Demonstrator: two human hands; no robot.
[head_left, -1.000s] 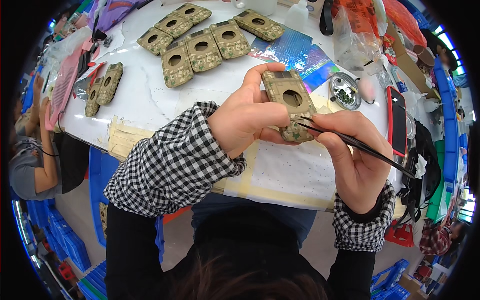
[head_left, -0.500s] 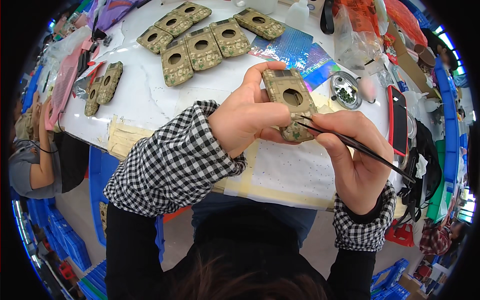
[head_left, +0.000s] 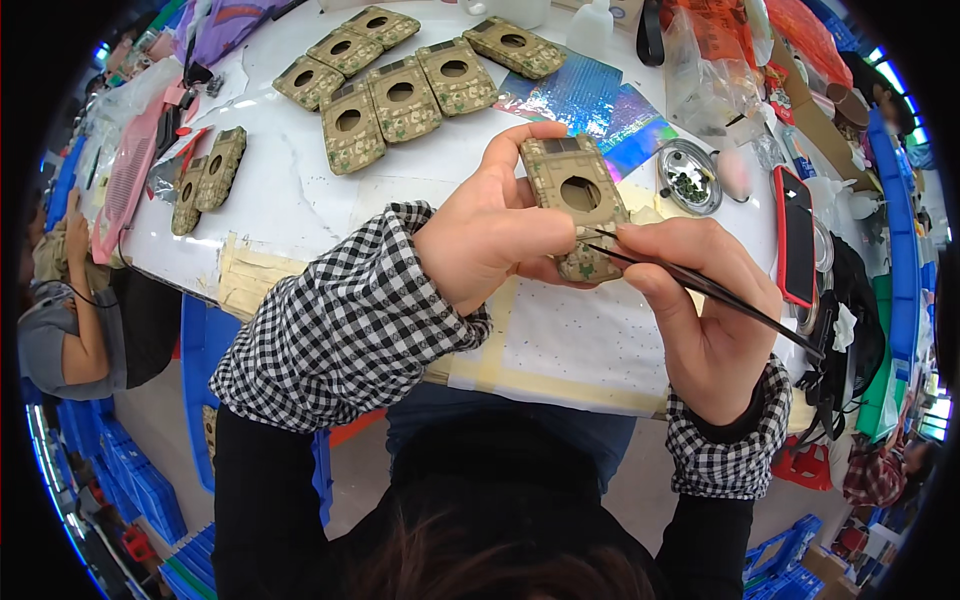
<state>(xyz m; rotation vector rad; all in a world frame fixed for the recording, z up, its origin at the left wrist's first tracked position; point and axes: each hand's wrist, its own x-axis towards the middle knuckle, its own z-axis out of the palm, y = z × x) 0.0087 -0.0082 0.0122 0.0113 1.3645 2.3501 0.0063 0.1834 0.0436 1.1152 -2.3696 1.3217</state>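
My left hand (head_left: 500, 235) is closed on a camouflage toy tank hull (head_left: 562, 165) with a round hole in its top, held tilted above the table. My right hand (head_left: 715, 300) pinches dark tweezers (head_left: 715, 290), whose tips rest at the hull's lower end beside my left thumb. Whether the tips grip anything is too small to tell. Several matching hulls (head_left: 403, 92) lie in rows at the back of the table, and two more (head_left: 220, 165) sit at the left. Right of the held hull is a round metal dish (head_left: 690, 205) with small dark green pieces.
A white sheet (head_left: 590, 345) is taped down before me. Shiny holographic sheets (head_left: 570, 95) lie beyond the hands. At the right are a red-framed phone (head_left: 795, 235), plastic bags (head_left: 710, 75) and a black strap bag (head_left: 855, 310). Another person (head_left: 75, 335) sits at the left.
The held hull and both hands stay nearly in place, with only a slight shift in the picture. The tweezer tips remain at the hull's lower end.
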